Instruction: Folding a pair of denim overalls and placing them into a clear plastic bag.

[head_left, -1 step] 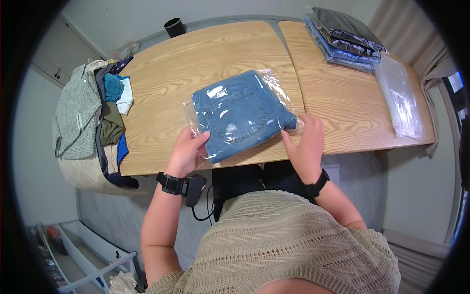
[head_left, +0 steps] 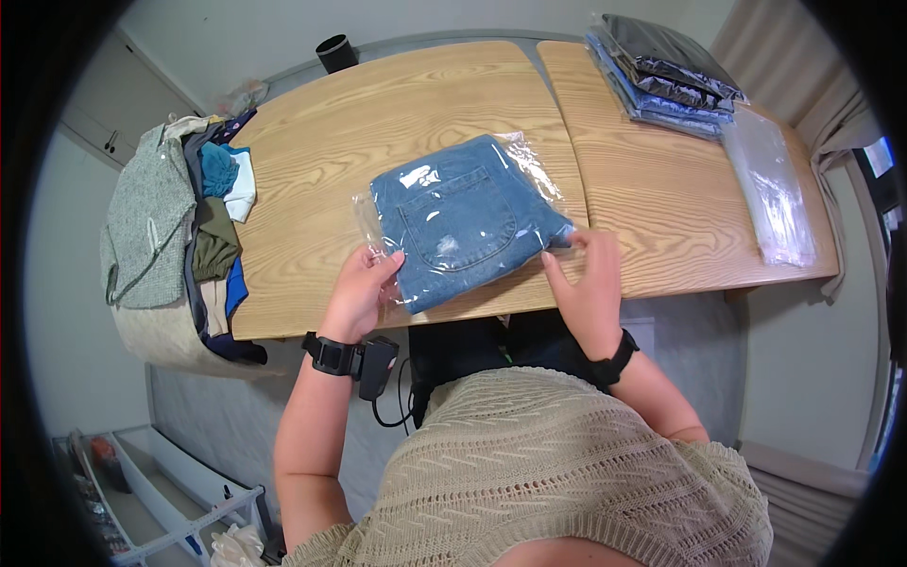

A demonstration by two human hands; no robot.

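Note:
Folded blue jeans (head_left: 458, 213) with a back pocket facing up lie inside a clear plastic bag (head_left: 531, 159) near the table's front edge. My left hand (head_left: 361, 288) grips the bag's near left corner, thumb on top and the other fingers partly hidden beneath. At the right end, the thumb and fingers of my right hand (head_left: 590, 288) close around the narrow corner of the bag, where the denim bulges out to a point. The fingertips there are slightly blurred.
Bagged folded garments (head_left: 666, 76) are stacked at the far right, beside flat clear bags (head_left: 770, 184). Loose clothes, with a grey knit sweater (head_left: 151, 222) on top, lie along the left. A black bin (head_left: 336, 54) stands behind the wooden table (head_left: 312, 142). A seam divides the tabletop.
The fingers of my right hand have shifted slightly leftward and down at the bag's right corner. My left hand stays in place.

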